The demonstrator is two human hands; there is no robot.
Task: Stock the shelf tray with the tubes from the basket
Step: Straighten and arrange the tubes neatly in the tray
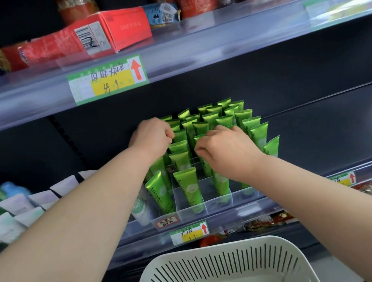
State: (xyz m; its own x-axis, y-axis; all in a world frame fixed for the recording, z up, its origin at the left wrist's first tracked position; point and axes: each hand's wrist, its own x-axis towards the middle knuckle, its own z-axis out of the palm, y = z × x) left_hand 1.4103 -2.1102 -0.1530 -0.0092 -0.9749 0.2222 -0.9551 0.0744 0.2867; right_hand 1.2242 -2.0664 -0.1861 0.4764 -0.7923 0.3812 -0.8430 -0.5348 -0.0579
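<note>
Several green tubes [189, 189] stand upright in a clear divided shelf tray [217, 205] on the middle shelf. My left hand [152, 136] reaches over the tray's left side, its fingers pinched on the top of a green tube in a middle row. My right hand [225, 149] hovers over the tray's centre, with its fingers curled around the top of another green tube. The white slotted basket [213, 275] sits below at the bottom centre, and no tube shows inside it.
White tubes and green bottles [9, 215] fill the shelf left of the tray. The shelf surface [335, 122] right of the tray is bare dark metal. An upper shelf [166, 53] with red boxes overhangs the tray. Snack packets [266, 222] lie on the shelf below.
</note>
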